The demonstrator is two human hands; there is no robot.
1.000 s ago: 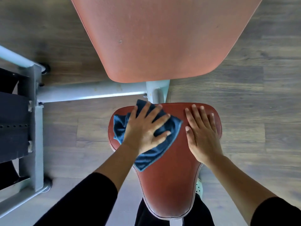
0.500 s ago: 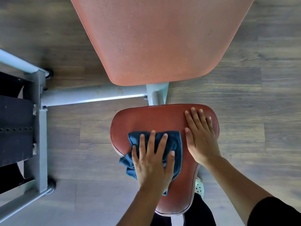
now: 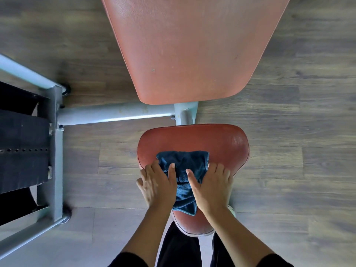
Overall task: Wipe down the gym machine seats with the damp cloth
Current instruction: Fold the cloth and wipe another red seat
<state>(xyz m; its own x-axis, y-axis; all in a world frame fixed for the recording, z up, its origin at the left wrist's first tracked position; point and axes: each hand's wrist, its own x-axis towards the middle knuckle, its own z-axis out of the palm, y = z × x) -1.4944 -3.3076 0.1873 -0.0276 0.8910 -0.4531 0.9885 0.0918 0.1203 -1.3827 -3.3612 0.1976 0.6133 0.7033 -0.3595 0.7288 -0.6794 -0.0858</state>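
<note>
A dark red padded seat (image 3: 223,143) sits in the middle, with a large red backrest pad (image 3: 192,45) beyond it. A blue cloth (image 3: 185,162) lies bunched on the seat's centre and trails toward me. My left hand (image 3: 157,185) holds the cloth's left side, thumb on top and fingers curled at its edge. My right hand (image 3: 212,187) holds the right side the same way, thumb laid across the fabric. The parts of the cloth under both palms are hidden.
A grey steel frame tube (image 3: 115,113) runs left from the seat post to an upright frame (image 3: 54,151) with a black weight stack (image 3: 23,149). Wood-look flooring (image 3: 298,151) surrounds the machine. My legs stand at the seat's near tip.
My left hand pulled the cloth back down the seat toward me. My right hand left the seat's right side and came onto the cloth next to the left hand.
</note>
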